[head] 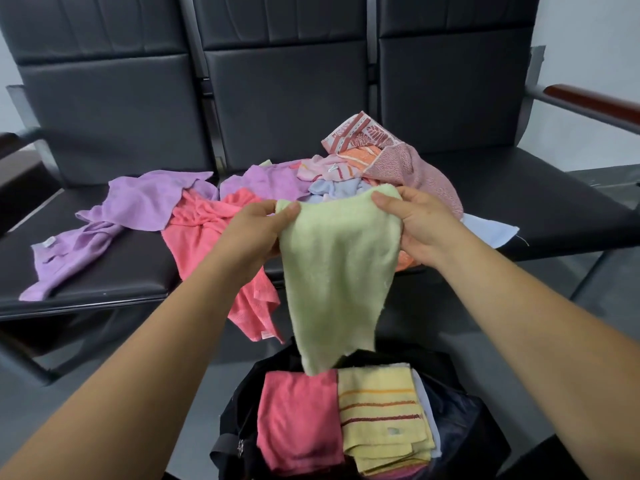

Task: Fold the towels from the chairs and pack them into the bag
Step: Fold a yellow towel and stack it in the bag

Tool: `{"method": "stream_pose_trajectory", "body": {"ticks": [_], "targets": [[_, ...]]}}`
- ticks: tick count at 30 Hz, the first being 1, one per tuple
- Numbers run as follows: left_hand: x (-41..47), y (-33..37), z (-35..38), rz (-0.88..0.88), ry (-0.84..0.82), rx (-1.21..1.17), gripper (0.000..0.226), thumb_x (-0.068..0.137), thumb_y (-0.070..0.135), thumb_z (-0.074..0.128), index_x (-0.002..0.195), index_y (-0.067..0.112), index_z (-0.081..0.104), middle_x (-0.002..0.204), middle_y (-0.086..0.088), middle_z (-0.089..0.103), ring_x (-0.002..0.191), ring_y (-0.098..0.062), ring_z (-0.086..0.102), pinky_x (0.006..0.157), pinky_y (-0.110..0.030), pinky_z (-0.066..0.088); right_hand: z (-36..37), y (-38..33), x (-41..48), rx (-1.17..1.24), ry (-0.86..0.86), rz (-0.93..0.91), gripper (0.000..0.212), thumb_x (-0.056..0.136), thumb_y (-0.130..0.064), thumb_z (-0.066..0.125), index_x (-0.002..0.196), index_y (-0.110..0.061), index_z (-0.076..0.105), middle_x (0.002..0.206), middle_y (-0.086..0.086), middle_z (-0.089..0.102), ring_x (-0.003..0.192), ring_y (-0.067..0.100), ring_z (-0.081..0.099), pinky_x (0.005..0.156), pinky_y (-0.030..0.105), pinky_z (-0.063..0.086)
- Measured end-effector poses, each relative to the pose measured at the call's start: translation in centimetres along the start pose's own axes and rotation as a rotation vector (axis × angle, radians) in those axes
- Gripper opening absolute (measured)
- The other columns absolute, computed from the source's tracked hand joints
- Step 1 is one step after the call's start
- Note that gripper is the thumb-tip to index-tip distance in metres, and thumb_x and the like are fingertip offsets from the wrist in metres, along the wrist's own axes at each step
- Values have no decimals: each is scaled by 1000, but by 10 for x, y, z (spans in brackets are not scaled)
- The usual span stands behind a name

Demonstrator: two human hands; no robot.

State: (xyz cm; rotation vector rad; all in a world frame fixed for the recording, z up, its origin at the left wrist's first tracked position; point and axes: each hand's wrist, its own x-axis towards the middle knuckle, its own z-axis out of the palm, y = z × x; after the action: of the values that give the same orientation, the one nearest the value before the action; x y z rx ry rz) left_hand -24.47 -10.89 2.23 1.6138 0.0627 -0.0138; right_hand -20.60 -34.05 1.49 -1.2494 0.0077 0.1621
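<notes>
left hand [254, 233]: pinching green towel [337, 282] at its top left corner
right hand [417, 225]: gripping the top right corner, fingers curled
green towel: hanging over the open bag [460, 410]
bag: holding folded pink towel [298, 420] beside striped yellow towel [381, 417]
chairs [519, 199]: carrying loose towel pile [363, 168]

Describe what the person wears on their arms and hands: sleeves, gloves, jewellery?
Nothing worn shows. The left hand and right hand are bare, with no gloves and no rings on the fingers in view. The left forearm and right forearm are uncovered up to the frame edge: no sleeve, watch or bracelet.
</notes>
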Motion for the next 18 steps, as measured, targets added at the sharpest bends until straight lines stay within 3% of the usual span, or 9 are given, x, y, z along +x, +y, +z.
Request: {"method": "stream_pose_trajectory", "body": {"ticks": [3,6,9,12,15,18], "targets": [[1,6,-1,-8,-95,-256,18,100,8,55,112,-2,65,86,-6,75,74,-16,72,64,-27,59,-1,-5,3,177,-70,55,25,92,-9,67,115,0,67,104,13,76,91,21,74,73,31,61],[4,7,-9,81,-100,-243,19,97,-4,54,109,3,66,91,-2,78,83,-14,74,76,-27,61,-3,-12,3,234,-135,46,32,89,-6,64,120,5,65,110,15,74,96,20,74,82,29,61],[5,8,-15,162,3,-104,14,97,0,59,105,5,69,82,1,77,73,-11,71,66,-22,55,-10,-15,2,97,-97,-14,34,92,-1,64,125,8,63,113,18,73,99,24,73,87,33,61],[3,8,-13,210,84,-53,9,97,6,63,100,11,70,77,0,74,65,-12,66,58,-21,50,-13,-17,0,-144,-9,-78,28,94,-11,69,120,-4,69,115,16,74,97,27,73,86,44,60],[0,10,-7,232,74,-116,10,98,7,62,104,8,69,87,-5,76,77,-18,71,70,-27,58,-13,-19,1,-127,36,-109,22,94,-11,69,116,-6,71,114,16,74,99,29,73,92,48,59],[-1,11,-4,258,64,-147,17,99,8,60,114,4,68,99,-15,73,87,-23,71,89,-38,59,-11,-23,2,52,10,-94,19,95,-5,67,112,-2,72,115,19,74,108,30,71,104,49,52]]}}
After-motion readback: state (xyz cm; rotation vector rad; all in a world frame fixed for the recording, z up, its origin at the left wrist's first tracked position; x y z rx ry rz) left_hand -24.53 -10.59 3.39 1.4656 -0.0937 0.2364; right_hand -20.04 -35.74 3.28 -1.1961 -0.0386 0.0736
